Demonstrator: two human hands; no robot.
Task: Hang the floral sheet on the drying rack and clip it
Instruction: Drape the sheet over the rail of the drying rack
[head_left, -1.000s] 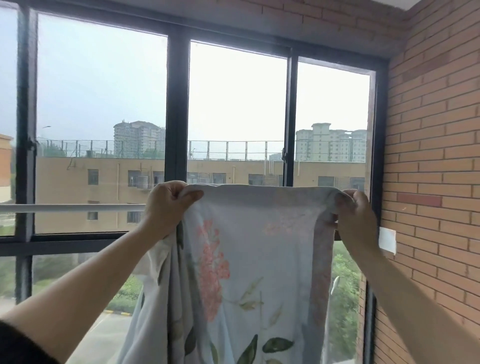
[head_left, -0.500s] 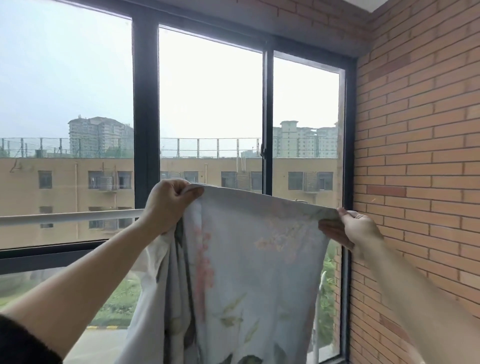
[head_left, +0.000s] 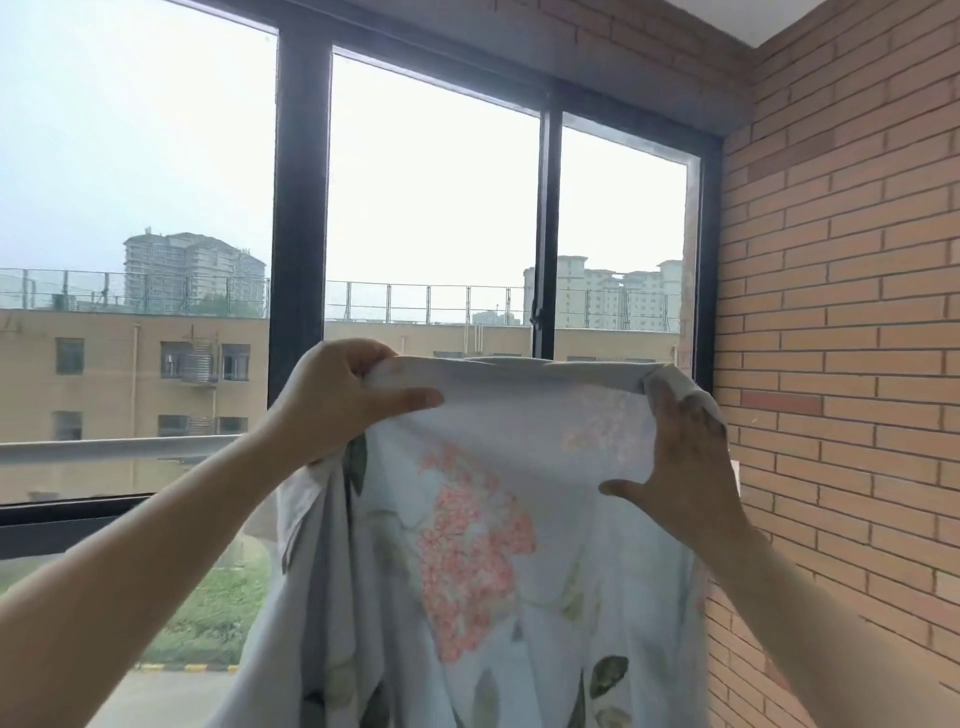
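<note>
The left hand (head_left: 337, 400) grips the top edge of the one floral sheet (head_left: 483, 545), and the right hand (head_left: 680, 462) holds its other top corner with fingers curled into the cloth and thumb spread. The sheet hangs stretched between the two hands, its top higher than the single white rail (head_left: 114, 449). Behind is one black-framed window (head_left: 301, 208) with three panes, and a brick wall (head_left: 841, 312) on the right.

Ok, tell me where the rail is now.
In the head view the rail runs level across the left, in front of the window, and vanishes behind the left hand and the sheet.
</note>
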